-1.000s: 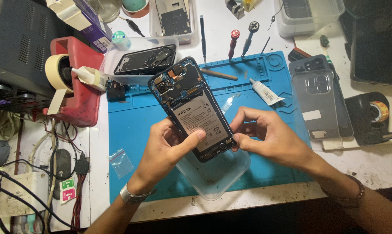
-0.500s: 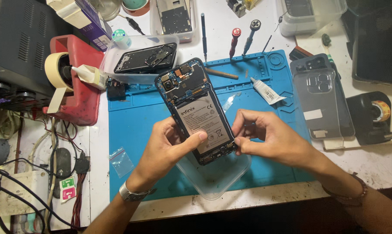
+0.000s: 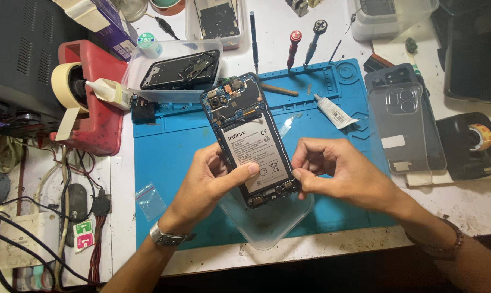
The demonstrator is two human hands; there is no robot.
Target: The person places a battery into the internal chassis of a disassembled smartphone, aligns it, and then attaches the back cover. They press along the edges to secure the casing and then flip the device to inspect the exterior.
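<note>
White rectangular battery label [image 3: 258,156] mid-mat; small white glue tube [image 3: 334,113] upper right.

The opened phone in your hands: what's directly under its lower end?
Under the opened phone, a clear plastic tray lies on the blue mat. The left hand, right hand and phone cover part of the tray, so anything there is hidden.

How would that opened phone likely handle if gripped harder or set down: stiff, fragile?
The opened phone, back cover off, is held by its edges between the left hand and right hand without sagging, so probably stiff. Its bare circuit board and battery look fragile under pressure. Flat and thin, it should lie steady on the blue mat, not roll.
</note>
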